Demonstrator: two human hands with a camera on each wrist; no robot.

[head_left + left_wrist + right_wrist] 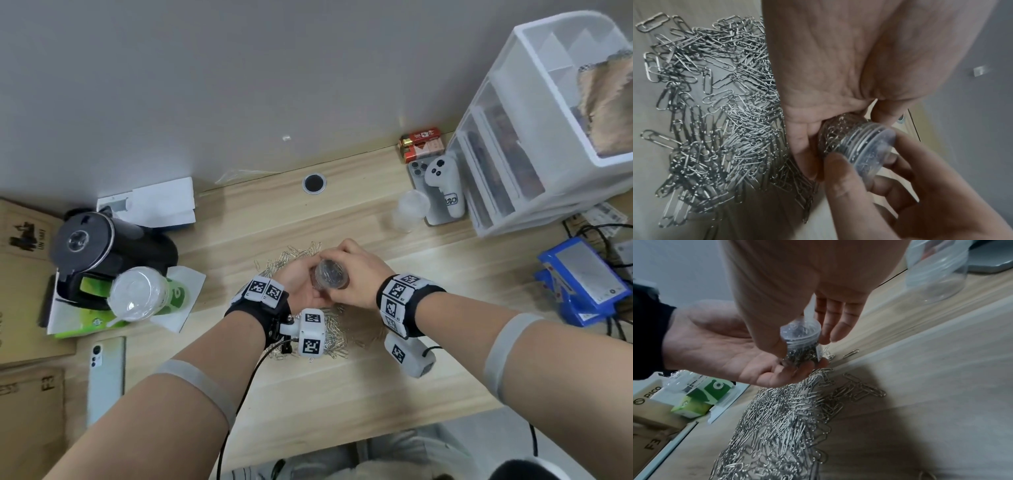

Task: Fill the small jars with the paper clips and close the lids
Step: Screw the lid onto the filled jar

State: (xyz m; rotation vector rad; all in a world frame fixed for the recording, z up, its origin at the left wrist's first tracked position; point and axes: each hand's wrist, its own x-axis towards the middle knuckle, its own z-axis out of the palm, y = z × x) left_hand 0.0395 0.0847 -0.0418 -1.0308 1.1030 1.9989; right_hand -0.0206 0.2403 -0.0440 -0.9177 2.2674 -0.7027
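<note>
legible print: "pico", "f3" and a few partial marks

left of the left hand (pixel 719 344), a brown cardboard box (pixel 647 404) reads "pico" beside a round logo in the right wrist view, and a second cardboard box (pixel 32 394) nearer the person reads "f3"; further left of that hand, a cardboard panel (pixel 24 233) carries black pictogram marks with small print too fine to read; beyond and right of the right hand (pixel 356 277), a white handheld controller (pixel 445 185) bears a short word on its grip, too blurred to make out; the square black-and-white coded tags (pixel 265 289) on the wristbands hold patterns, not letters.
</note>
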